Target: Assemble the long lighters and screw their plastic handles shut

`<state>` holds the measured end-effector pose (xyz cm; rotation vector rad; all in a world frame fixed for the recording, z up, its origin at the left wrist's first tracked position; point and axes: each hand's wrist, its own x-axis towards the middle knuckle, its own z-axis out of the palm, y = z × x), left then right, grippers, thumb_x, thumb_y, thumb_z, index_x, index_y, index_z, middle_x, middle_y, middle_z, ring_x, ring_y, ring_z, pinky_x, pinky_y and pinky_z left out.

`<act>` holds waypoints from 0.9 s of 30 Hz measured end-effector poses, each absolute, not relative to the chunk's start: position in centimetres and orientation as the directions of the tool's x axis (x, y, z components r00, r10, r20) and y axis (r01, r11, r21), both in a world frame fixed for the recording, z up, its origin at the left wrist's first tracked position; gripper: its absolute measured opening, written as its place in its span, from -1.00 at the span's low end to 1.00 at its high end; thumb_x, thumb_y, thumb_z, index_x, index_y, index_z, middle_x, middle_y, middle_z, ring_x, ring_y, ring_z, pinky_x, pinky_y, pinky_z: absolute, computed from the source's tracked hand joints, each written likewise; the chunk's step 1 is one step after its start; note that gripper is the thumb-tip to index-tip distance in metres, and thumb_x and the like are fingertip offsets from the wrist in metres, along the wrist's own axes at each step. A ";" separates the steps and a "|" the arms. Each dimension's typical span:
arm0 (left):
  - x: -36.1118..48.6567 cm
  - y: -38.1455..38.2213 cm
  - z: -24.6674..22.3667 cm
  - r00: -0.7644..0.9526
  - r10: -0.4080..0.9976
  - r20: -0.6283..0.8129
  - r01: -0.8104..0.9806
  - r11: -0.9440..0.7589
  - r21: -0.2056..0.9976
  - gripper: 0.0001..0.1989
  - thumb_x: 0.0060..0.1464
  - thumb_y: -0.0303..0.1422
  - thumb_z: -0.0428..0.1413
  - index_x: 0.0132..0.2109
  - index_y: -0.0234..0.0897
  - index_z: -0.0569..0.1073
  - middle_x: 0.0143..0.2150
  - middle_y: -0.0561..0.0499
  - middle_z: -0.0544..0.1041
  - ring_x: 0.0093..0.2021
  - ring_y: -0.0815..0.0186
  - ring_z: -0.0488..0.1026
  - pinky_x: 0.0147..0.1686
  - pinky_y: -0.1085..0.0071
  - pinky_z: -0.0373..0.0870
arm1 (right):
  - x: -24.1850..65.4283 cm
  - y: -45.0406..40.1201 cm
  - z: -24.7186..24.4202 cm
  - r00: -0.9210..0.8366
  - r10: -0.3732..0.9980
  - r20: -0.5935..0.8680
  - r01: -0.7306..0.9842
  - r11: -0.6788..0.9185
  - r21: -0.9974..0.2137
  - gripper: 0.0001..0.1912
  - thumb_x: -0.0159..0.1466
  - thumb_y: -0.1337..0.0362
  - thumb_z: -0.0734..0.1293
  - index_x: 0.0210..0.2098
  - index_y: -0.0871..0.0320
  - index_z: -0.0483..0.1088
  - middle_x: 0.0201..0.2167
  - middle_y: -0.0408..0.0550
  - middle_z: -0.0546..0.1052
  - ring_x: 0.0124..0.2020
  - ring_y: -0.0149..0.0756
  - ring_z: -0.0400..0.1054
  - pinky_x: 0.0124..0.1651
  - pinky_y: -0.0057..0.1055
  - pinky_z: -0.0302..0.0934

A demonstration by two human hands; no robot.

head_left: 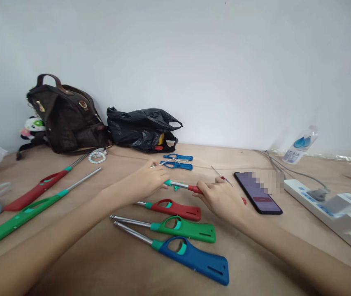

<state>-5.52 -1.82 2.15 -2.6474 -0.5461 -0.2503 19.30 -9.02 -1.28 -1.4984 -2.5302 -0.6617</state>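
Both of my hands meet over the middle of the table on a metal lighter tube (180,185). My left hand (150,179) is closed around its teal collar end. My right hand (220,197) pinches the red piece (195,189) at the other end. Beyond my left hand lie blue lighter casing halves (178,166) with thin metal parts near them. A small teal part (177,188) shows just behind the tube. Nearer to me lie a red lighter (178,209), a green lighter (187,228) and a blue lighter (196,257). A thin screwdriver (223,178) rests past my right hand.
At left lie another red lighter (39,190) and a long green lighter (24,218), with a bead bracelet (97,156) behind. A dark backpack (70,119) and black plastic bag (138,129) stand by the wall. Rightward are a phone (255,191), power strip (320,211) and bottle (300,146).
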 end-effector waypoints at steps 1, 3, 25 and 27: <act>-5.2 -2.2 1.9 0.909 0.320 0.266 0.406 -0.824 -0.396 -0.84 0.28 -0.37 0.02 -0.26 -0.31 0.43 -0.28 -0.06 0.54 -0.17 0.17 0.43 -0.18 0.30 0.10 | 19.2 -9.2 -1.2 -0.507 0.800 0.321 0.855 0.420 0.306 -0.84 0.38 0.27 0.21 -0.32 0.17 0.31 -0.56 -0.05 0.55 -0.58 -0.21 0.39 -0.33 -0.32 -0.03; -4.5 -3.2 1.4 0.913 0.297 0.280 0.397 -0.804 -0.443 -0.88 0.27 -0.40 0.02 -0.25 -0.32 0.41 -0.28 -0.06 0.53 -0.17 0.13 0.43 -0.17 0.26 0.10 | 18.8 -9.6 -1.0 -0.523 0.794 0.309 0.845 0.438 0.307 -0.87 0.36 0.33 0.22 -0.33 0.17 0.31 -0.56 -0.05 0.55 -0.58 -0.23 0.39 -0.31 -0.32 -0.01; -1.3 -8.1 -0.5 0.908 0.177 0.380 0.401 -0.632 -0.663 -0.77 0.24 -0.52 -0.16 -0.36 -0.30 0.30 -0.49 -0.01 0.34 -0.45 0.21 0.28 -0.18 0.26 0.19 | 17.1 -11.7 -0.8 -0.534 0.831 0.152 0.843 0.510 0.173 -0.83 0.36 0.22 0.24 -0.34 0.16 0.31 -0.56 -0.03 0.52 -0.57 -0.18 0.40 -0.48 -0.35 -0.08; -1.2 -8.2 -0.3 0.901 0.189 0.390 0.415 -0.633 -0.653 -0.76 0.25 -0.52 -0.17 -0.36 -0.29 0.30 -0.49 0.00 0.33 -0.46 0.21 0.27 -0.20 0.27 0.19 | 17.0 -11.6 -0.5 -0.523 0.838 0.159 0.851 0.503 0.147 -0.82 0.36 0.20 0.25 -0.34 0.16 0.33 -0.55 -0.03 0.52 -0.55 -0.18 0.40 -0.47 -0.35 -0.09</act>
